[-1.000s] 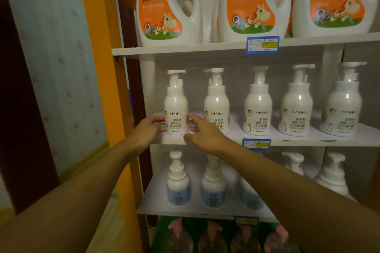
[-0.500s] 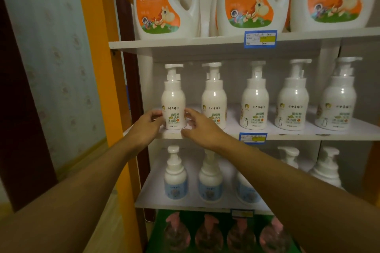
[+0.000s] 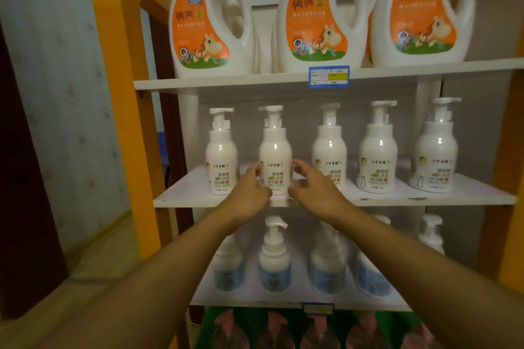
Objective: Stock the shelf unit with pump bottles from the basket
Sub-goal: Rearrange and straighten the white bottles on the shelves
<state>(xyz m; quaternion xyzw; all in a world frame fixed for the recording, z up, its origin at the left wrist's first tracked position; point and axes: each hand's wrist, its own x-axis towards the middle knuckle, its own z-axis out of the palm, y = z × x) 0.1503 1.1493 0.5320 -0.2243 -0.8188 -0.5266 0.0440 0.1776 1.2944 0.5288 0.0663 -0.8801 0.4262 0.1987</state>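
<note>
A row of white pump bottles stands on the middle shelf point(image 3: 425, 197) of the shelf unit. My left hand point(image 3: 249, 193) presses against the left side of the second pump bottle from the left point(image 3: 275, 147). Its right side is cupped by my right hand point(image 3: 312, 188), so the bottle stands upright between both hands near the shelf's front edge. The leftmost pump bottle point(image 3: 221, 150) stands just left of my left hand. Three more pump bottles point(image 3: 377, 150) line up to the right. The basket is out of view.
Big white jugs with orange labels point(image 3: 209, 25) fill the top shelf, with a blue price tag point(image 3: 329, 76) on its edge. Blue-labelled pump bottles point(image 3: 274, 263) stand on the lower shelf, pink bottles point(image 3: 275, 329) below. An orange frame post point(image 3: 124, 65) flanks the left.
Both hands have moved right, from either side of the leftmost pump bottle to either side of the second one. The view has shifted and drawn closer.
</note>
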